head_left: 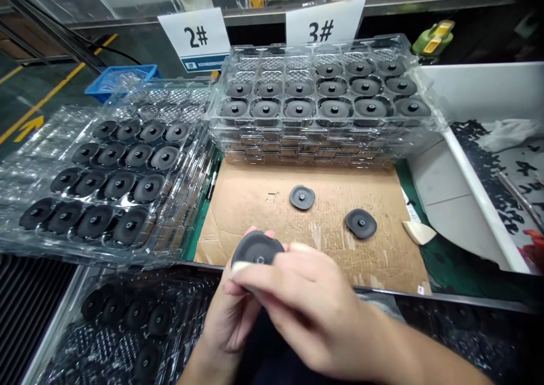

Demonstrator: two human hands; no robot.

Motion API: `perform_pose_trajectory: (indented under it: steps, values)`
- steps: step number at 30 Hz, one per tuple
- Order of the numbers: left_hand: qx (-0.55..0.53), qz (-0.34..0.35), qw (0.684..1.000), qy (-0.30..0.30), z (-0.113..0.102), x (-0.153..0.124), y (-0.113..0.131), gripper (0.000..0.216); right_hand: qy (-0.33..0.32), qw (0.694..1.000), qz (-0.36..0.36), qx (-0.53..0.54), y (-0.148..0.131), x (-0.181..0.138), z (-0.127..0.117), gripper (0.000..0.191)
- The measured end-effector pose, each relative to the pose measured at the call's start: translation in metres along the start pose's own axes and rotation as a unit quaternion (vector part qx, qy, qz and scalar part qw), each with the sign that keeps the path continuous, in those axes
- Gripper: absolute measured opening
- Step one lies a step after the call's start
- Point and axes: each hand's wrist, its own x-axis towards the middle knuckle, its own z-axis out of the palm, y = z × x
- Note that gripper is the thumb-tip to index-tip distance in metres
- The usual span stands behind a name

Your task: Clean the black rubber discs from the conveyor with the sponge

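Clear trays, the left tray and the far stack, hold black discs. Both hands, left hand and right hand, grasp one black disc near the front.

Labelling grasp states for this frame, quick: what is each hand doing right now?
Left hand: closed on the black disc, gripping it from below.
Right hand: closed on the same disc, fingers across its near edge.

We have a single view, from a camera worn on the head, looking forward and steeply down over the tabletop. It sits close above our two hands at the lower edge; the trays and number signs lie farther off, toward the top.
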Motion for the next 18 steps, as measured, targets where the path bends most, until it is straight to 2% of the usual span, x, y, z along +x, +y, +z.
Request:
perform_pose_trajectory:
  steps: [2, 5, 6, 8, 10, 11, 13, 15, 18]
  values:
    - [0.001, -0.007, 1.0, -0.028, -0.006, -0.001, 0.004, 0.048, -0.041, 0.998, 0.041, 0.005, -0.002, -0.012, -0.008, 0.031]
    - [-0.017, -0.024, 0.997, -0.074, -0.011, 0.0, 0.004, 0.046, -0.005, 0.991, 0.099, -0.092, -0.004, -0.018, -0.018, 0.029]
    - [-0.027, -0.03, 0.996, -0.085, -0.011, 0.0, 0.003, 0.043, 0.014, 0.988, 0.09, -0.128, -0.002, -0.015, -0.02, 0.028]
    - [-0.041, -0.037, 0.994, -0.097, -0.009, 0.0, 0.001, 0.041, 0.026, 0.988, 0.026, -0.15, 0.004, -0.004, -0.02, 0.029]
    - [-0.039, -0.043, 0.995, -0.085, -0.006, -0.002, 0.0, 0.044, 0.009, 0.996, -0.011, -0.086, 0.016, 0.006, -0.018, 0.029]
    - [-0.036, -0.044, 0.995, -0.077, -0.006, -0.004, 0.0, 0.047, 0.012, 0.999, 0.0, -0.043, 0.023, 0.009, -0.016, 0.028]
    - [-0.037, -0.05, 0.996, -0.067, -0.007, -0.007, 0.001, 0.055, 0.048, 0.995, 0.083, 0.017, 0.038, 0.006, -0.009, 0.028]
    - [-0.045, -0.06, 0.995, -0.072, -0.011, -0.009, 0.003, 0.058, 0.089, 0.979, 0.18, 0.029, 0.053, -0.01, 0.002, 0.028]
    - [-0.057, -0.063, 0.993, -0.081, -0.017, -0.009, 0.003, 0.057, 0.065, 0.966, 0.248, 0.023, 0.071, -0.049, 0.026, 0.029]
